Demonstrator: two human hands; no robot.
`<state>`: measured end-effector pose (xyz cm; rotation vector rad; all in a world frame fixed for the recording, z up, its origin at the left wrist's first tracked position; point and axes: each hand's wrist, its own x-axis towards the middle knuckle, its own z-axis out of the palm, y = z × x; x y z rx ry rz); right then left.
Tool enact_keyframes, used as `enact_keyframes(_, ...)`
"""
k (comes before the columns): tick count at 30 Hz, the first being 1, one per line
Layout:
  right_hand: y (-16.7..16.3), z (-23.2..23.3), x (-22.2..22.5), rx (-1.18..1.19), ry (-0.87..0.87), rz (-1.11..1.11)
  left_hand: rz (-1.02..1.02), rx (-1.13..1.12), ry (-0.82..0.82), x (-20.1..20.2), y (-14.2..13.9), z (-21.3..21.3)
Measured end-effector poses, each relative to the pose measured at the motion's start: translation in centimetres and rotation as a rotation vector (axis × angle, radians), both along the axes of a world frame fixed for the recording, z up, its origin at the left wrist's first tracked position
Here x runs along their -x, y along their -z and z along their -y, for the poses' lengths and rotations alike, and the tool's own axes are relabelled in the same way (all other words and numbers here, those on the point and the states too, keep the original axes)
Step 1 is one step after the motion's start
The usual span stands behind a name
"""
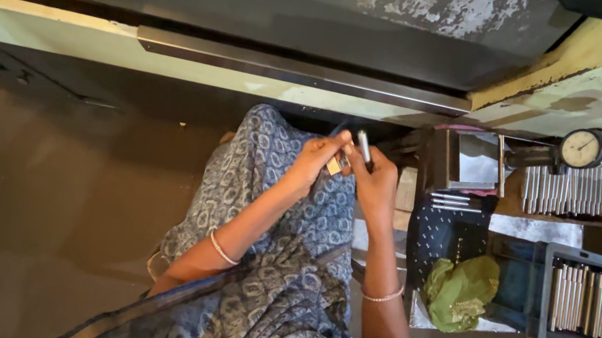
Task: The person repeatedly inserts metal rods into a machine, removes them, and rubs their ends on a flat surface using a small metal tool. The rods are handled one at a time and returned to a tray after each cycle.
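Her right hand [376,186] pinches a steel pin [363,146] while the left hand [312,164] grips a small brass gauge [334,165]; holding both steady, close together, seems wise.

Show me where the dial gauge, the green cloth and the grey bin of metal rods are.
dial gauge [580,148], head view, on its round white face.
green cloth [460,291], head view, on the middle of the crumpled bundle.
grey bin [547,297], head view, on its left wall beside the metal rods [594,305].
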<state>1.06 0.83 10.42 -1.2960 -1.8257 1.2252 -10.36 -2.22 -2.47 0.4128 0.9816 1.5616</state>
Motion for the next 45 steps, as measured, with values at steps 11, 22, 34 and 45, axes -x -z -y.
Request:
enact_keyframes(11, -2.4, 4.9, 3.2, -0.552, -0.072, 0.202, 0.724, -0.003, -0.216, 2.3, -1.6, -1.6)
enact_keyframes(22, 0.7, 4.1, 0.3, -0.285, 0.034, 0.196, 0.512, -0.084, -0.098, 0.3, -2.2, 0.1)
enact_keyframes(34, 4.0, -13.7, -20.0, -0.872, 0.475, 0.622, 0.458, -0.024, 0.102, 0.8, -1.5, -0.6)
enact_keyframes(45, 4.9, -19.1, -23.2, -0.796, 0.469, 0.646, 0.475, 0.033, 0.127, -0.6, -0.4, -1.6)
